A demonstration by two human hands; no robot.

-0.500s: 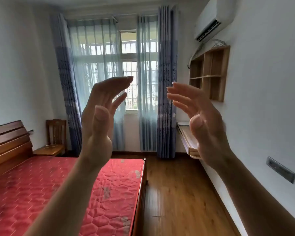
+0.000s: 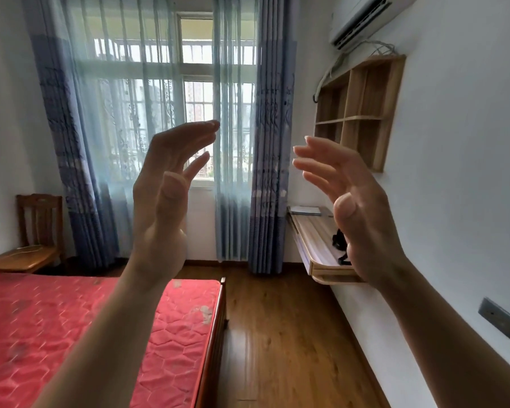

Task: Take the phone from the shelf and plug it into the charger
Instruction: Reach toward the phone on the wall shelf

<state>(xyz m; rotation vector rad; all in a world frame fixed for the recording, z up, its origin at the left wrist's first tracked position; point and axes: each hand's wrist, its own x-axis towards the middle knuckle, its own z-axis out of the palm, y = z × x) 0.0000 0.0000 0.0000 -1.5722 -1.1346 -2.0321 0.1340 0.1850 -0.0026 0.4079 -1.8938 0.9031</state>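
Observation:
My left hand point(image 2: 165, 198) and my right hand point(image 2: 357, 213) are raised in front of me, palms facing each other, fingers spread, holding nothing. A wooden wall shelf point(image 2: 362, 113) with four open compartments hangs on the right wall; no phone shows in it from here. Lower on that wall juts a narrow wooden ledge point(image 2: 309, 234). A flat rectangular thing point(image 2: 305, 210) lies at its far end, and a black item with a cable point(image 2: 339, 245) sits partly hidden behind my right hand. A grey socket strip point(image 2: 501, 322) is on the wall at the near right.
A bed with a red quilted mattress point(image 2: 56, 334) fills the lower left. A wooden chair point(image 2: 36, 234) stands by the blue curtains point(image 2: 265, 142) at the window. Wooden floor point(image 2: 280, 334) runs between bed and right wall. An air conditioner point(image 2: 362, 19) hangs above the shelf.
My hands have drawn further apart. The view has shifted to the right and closer to the right wall, so the ledge and its black item show more.

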